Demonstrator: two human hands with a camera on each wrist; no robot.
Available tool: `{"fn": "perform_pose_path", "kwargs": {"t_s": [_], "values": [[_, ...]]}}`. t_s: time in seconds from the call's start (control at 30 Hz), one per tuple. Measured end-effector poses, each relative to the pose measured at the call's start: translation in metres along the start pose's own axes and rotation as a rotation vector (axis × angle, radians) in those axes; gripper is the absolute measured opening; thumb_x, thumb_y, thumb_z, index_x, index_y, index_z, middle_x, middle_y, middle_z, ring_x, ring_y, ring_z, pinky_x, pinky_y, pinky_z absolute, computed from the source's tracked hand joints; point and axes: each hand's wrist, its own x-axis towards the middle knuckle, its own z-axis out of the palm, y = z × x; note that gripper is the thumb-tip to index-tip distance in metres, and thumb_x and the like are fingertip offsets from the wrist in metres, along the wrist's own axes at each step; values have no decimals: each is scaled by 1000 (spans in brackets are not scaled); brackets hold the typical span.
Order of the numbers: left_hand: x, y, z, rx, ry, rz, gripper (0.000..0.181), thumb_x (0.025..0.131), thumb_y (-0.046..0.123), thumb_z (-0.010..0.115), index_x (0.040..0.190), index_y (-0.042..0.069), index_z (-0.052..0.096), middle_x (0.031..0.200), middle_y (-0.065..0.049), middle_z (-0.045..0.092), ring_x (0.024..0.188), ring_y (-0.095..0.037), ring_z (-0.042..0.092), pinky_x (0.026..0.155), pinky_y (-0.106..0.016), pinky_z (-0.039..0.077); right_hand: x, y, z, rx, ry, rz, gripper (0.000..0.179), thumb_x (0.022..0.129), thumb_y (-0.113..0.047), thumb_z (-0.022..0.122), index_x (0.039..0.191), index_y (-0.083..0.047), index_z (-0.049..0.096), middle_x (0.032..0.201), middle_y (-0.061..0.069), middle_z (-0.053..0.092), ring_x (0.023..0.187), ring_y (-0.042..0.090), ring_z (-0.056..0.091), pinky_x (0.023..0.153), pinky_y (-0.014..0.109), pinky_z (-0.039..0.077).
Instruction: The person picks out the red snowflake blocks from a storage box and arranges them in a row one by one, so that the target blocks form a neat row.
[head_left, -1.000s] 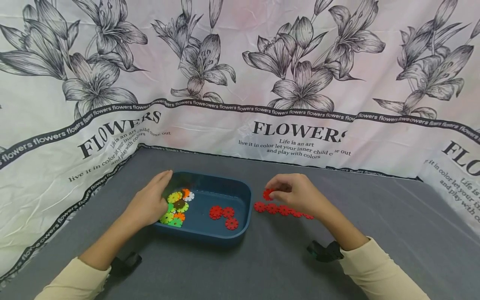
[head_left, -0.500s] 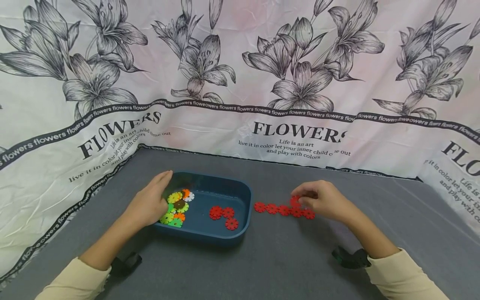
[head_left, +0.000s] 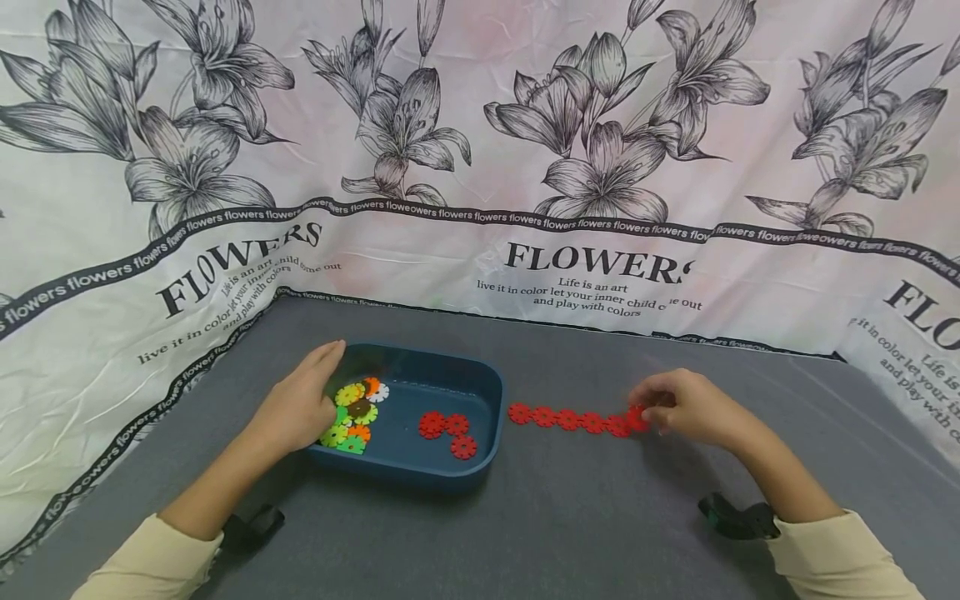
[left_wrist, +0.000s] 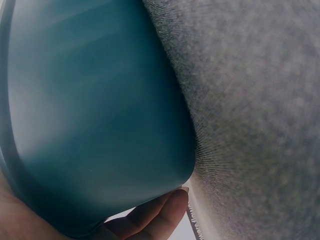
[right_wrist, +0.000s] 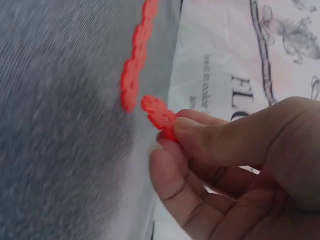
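Note:
My right hand (head_left: 693,406) pinches a red flower-shaped plastic disc (head_left: 637,417) between thumb and fingers, at the right end of a row of several like red discs (head_left: 567,420) on the table. In the right wrist view the held disc (right_wrist: 159,114) is tilted, a small gap from the row's near end (right_wrist: 129,92). My left hand (head_left: 300,406) grips the left end of a dark blue tray (head_left: 420,475), its fingers along the outer wall. In the left wrist view fingertips (left_wrist: 175,207) curl against the tray's outside (left_wrist: 100,125).
Inside the tray, red discs (head_left: 432,425) lie toward the right, and yellow, green, orange, white and brown discs (head_left: 351,396) cluster at the left. Grey cloth (head_left: 570,533) covers the table. A flower-printed curtain (head_left: 480,242) closes off the back and sides.
My right hand has moved right along the row with the red disc, from above its left part to its right end. The left hand and tray have stayed still.

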Motion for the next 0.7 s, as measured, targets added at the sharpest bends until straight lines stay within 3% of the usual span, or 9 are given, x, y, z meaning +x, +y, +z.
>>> {"fn": "perform_pose_path", "kwargs": {"t_s": [0.17, 0.3, 0.6, 0.7], "values": [[-1, 1, 0, -3, -4, 9, 79, 80, -8, 44, 157, -4, 25, 159, -24, 25, 109, -39, 48, 56, -36, 39, -1, 14, -1, 7, -67, 45, 21, 88, -3, 71, 108, 3, 70, 93, 5, 68, 76, 20, 62, 63, 35, 54], [-1, 0, 0, -11, -3, 13, 79, 80, -8, 44, 157, -4, 25, 159, -24, 25, 101, -37, 51, 51, -34, 35, 1, 21, -1, -50, -92, 41, 29, 82, -13, 80, 107, -2, 71, 97, 2, 66, 82, 19, 60, 67, 37, 51], [-1, -2, 0, -14, 2, 14, 79, 81, -8, 46, 157, -3, 25, 159, -24, 25, 83, -30, 53, 49, -35, 33, 3, 18, 2, -102, -86, 27, 27, 78, -8, 82, 103, -5, 72, 94, 1, 64, 81, 18, 57, 68, 38, 49], [-1, -1, 0, -11, -2, 5, 79, 81, -8, 46, 157, -3, 25, 159, -24, 24, 86, -32, 53, 50, -35, 35, 2, 19, 3, -102, -82, 21, 27, 78, -9, 82, 102, -5, 72, 94, 1, 64, 80, 18, 57, 68, 38, 49]]}}
